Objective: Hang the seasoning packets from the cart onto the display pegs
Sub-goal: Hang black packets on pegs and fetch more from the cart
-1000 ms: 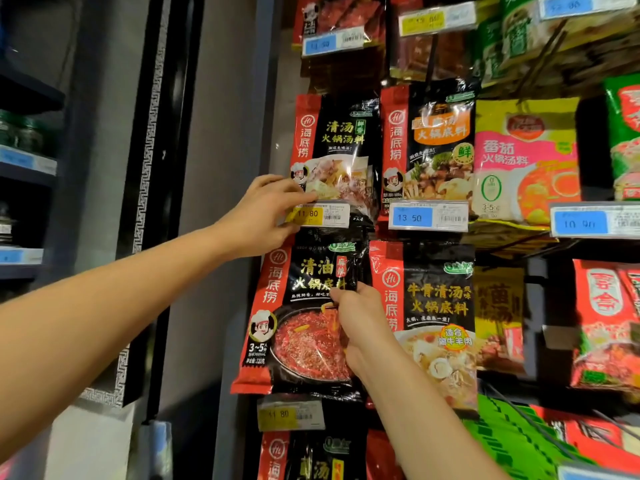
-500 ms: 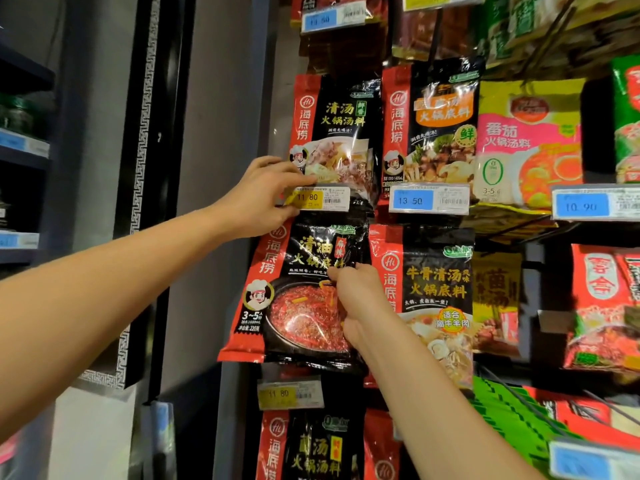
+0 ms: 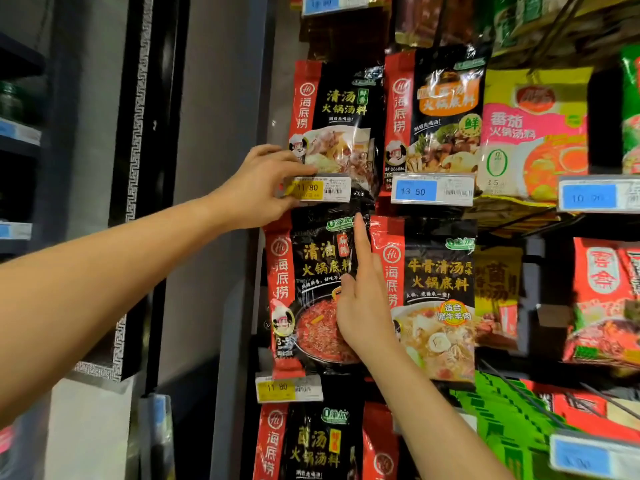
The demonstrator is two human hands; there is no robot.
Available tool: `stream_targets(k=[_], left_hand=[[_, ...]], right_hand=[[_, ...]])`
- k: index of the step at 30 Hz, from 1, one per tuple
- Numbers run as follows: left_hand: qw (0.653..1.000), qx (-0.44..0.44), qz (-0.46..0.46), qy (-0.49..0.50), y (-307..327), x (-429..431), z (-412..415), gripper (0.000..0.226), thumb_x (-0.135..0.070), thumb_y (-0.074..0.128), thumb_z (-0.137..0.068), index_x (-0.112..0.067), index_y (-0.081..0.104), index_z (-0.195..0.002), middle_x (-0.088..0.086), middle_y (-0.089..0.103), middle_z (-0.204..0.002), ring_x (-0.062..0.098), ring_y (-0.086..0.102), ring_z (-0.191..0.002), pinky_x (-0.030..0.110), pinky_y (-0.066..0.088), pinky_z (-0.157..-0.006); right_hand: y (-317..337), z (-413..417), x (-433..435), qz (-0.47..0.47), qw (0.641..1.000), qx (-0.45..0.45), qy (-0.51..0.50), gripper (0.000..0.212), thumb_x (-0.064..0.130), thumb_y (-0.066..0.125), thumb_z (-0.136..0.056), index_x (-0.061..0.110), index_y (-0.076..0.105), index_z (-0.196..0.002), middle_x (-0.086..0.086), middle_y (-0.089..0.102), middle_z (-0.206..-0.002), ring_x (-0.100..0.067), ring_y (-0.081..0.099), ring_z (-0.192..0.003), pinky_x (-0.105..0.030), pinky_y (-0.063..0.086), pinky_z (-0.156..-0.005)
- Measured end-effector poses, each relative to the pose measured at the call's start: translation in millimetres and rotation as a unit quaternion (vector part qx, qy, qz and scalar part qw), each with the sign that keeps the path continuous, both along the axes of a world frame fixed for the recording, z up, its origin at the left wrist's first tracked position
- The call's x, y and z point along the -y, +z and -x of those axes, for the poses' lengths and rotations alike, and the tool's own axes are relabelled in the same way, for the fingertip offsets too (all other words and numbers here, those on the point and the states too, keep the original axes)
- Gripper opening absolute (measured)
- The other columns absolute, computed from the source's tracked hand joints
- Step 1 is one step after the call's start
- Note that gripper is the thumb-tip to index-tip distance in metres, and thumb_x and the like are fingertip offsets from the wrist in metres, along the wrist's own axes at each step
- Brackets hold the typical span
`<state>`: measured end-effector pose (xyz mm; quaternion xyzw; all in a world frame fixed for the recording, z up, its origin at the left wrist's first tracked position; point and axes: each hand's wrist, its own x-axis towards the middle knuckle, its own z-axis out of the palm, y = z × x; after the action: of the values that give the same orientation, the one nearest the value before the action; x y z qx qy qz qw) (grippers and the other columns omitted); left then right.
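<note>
left hand (image 3: pixel 256 190) pinching flat plastic yellow price tag (image 3: pixel 317 189) | right hand (image 3: pixel 363 303) pressing straight index finger on glossy, crinkled red-black packet (image 3: pixel 304 289), remaining fingers hidden

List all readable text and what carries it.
"11 80": upper yellow price tag.
"13 50": blue price tag.
"11 80": lower yellow price tag.
"清油 火锅底料": red-and-black foil packet touched by right hand.
"牛骨清汤 火锅底料": neighbouring red-and-black foil packet.
Far-right blue tag, barcode print: too blurred.
</note>
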<state>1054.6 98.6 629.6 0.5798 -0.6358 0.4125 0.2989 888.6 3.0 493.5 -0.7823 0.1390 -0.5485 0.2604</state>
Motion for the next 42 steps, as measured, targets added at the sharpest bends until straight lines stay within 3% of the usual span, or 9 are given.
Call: stream_targets(k=[2, 6, 12, 17, 22, 28, 36, 40, 42], left_hand=[[1.000, 0.004, -0.001, 0.001, 1, 0, -1, 0.056, -0.018, 0.076, -0.090, -0.018, 0.058, -0.142, 0.002, 0.059, -0.137, 0.019, 0.040, -0.138, 0.021, 0.006, -0.117], [1.000, 0.003, -0.003, 0.008, 1, 0, 0, 0.057, -0.014, 0.074, -0.090, -0.017, 0.057, -0.144, 0.002, 0.058, -0.138, 0.018, 0.036, -0.138, 0.018, 0.005, -0.115], [1.000, -0.001, -0.003, 0.010, 1, 0, -1, 0.056, -0.016, 0.074, -0.091, -0.020, 0.056, -0.144, 0.000, 0.056, -0.140, 0.016, 0.032, -0.139, 0.013, 0.002, -0.112], [1.000, -0.004, -0.007, 0.013, 0, 0, -1, 0.057, -0.015, 0.073, -0.091, -0.021, 0.055, -0.145, -0.002, 0.055, -0.140, 0.014, 0.030, -0.139, 0.014, 0.002, -0.112], [1.000, 0.003, -0.005, 0.009, 0, 1, -3, 0.057, -0.014, 0.073, -0.091, -0.020, 0.055, -0.144, -0.002, 0.057, -0.139, 0.012, 0.031, -0.137, 0.008, 0.000, -0.110], [1.000, 0.002, -0.004, 0.008, 0, 0, -2, 0.056, -0.014, 0.072, -0.091, -0.020, 0.055, -0.144, -0.001, 0.057, -0.140, 0.013, 0.031, -0.138, 0.006, -0.002, -0.109], [1.000, 0.006, -0.003, 0.006, 0, 2, -5, 0.056, -0.015, 0.072, -0.091, -0.019, 0.056, -0.144, 0.000, 0.058, -0.139, 0.014, 0.037, -0.137, 0.011, 0.002, -0.113], [1.000, 0.002, -0.009, 0.007, -1, 1, -5, 0.056, -0.016, 0.072, -0.091, -0.020, 0.056, -0.145, 0.000, 0.058, -0.140, 0.017, 0.037, -0.140, 0.019, 0.005, -0.116], [1.000, 0.003, -0.006, 0.004, -1, 1, -5, 0.056, -0.016, 0.073, -0.091, -0.019, 0.056, -0.145, 0.001, 0.058, -0.140, 0.017, 0.036, -0.139, 0.012, 0.002, -0.113]], right_hand=[[-3, -3, 11, 0.035, 0.999, -0.008, -0.026, 0.090, -0.014, 0.040, -0.098, 0.048, 0.013, -0.157, 0.000, 0.040, -0.117, -0.006, 0.045, -0.097, -0.006, 0.039, -0.077], [6, -6, 17, 0.016, 0.999, -0.018, -0.043, 0.076, -0.014, 0.040, -0.096, 0.034, 0.038, -0.156, -0.002, 0.039, -0.118, -0.003, 0.046, -0.094, -0.002, 0.037, -0.078], [17, -8, 16, 0.014, 0.999, 0.010, -0.039, 0.062, 0.005, 0.045, -0.106, 0.029, 0.031, -0.161, 0.004, 0.043, -0.120, -0.016, 0.042, -0.104, 0.001, 0.025, -0.075], [23, -13, 16, 0.028, 0.998, 0.038, -0.048, 0.061, 0.008, 0.047, -0.106, 0.034, 0.033, -0.159, 0.004, 0.043, -0.120, 0.006, 0.046, -0.088, 0.002, 0.034, -0.078], [32, -17, 16, 0.007, 0.997, 0.015, -0.076, 0.064, 0.005, 0.046, -0.105, 0.032, 0.028, -0.161, -0.001, 0.044, -0.124, -0.007, 0.047, -0.086, -0.015, 0.034, -0.080], [44, -29, 13, -0.030, 0.995, 0.005, -0.099, 0.070, 0.001, 0.047, -0.100, 0.020, 0.023, -0.163, -0.013, 0.044, -0.152, -0.035, 0.062, -0.114, -0.049, 0.053, -0.098], [43, -22, 11, -0.043, 0.991, -0.014, -0.124, 0.069, -0.002, 0.048, -0.098, 0.011, 0.026, -0.162, -0.011, 0.043, -0.157, -0.030, 0.042, -0.143, -0.037, 0.040, -0.110], [40, -23, 10, -0.018, 0.989, -0.021, -0.145, 0.070, -0.001, 0.049, -0.099, 0.015, 0.024, -0.162, -0.012, 0.040, -0.155, -0.031, 0.049, -0.134, -0.037, 0.045, -0.100], [29, -23, 8, 0.032, 0.982, -0.049, -0.182, 0.072, 0.006, 0.050, -0.101, 0.021, 0.017, -0.164, -0.016, 0.038, -0.150, -0.031, 0.059, -0.109, -0.035, 0.047, -0.080]])
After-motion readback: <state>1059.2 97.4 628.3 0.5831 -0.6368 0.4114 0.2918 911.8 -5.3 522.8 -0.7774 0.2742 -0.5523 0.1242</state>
